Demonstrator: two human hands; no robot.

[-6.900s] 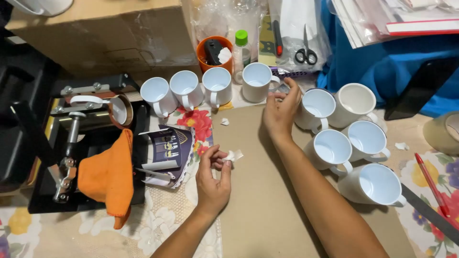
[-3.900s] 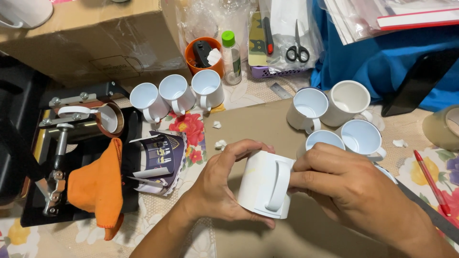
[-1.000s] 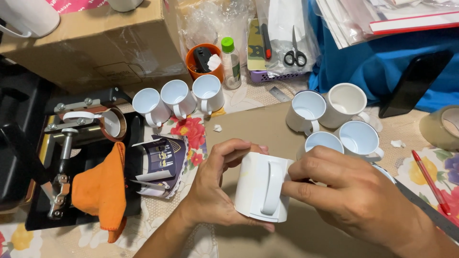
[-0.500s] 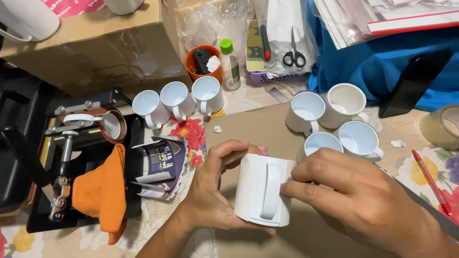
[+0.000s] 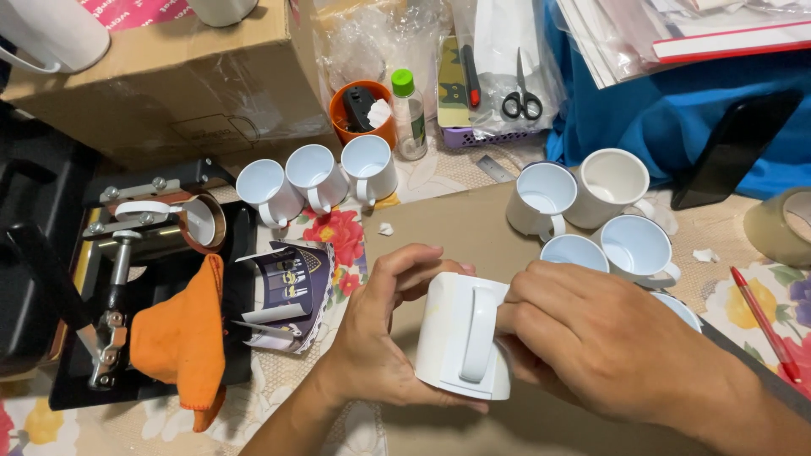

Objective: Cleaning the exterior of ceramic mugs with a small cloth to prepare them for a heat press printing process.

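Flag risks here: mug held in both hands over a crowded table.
The white mug lies sideways between the left hand and right hand, so a slip could drop it onto the blue-lined mugs right beside the right hand. That forearm could also knock the red pen nearby.

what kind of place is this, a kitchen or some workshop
Likely a home craft bench for printing mugs, not a kitchen: a mug press, rows of blank white mugs, and printed sheets beside the hands.
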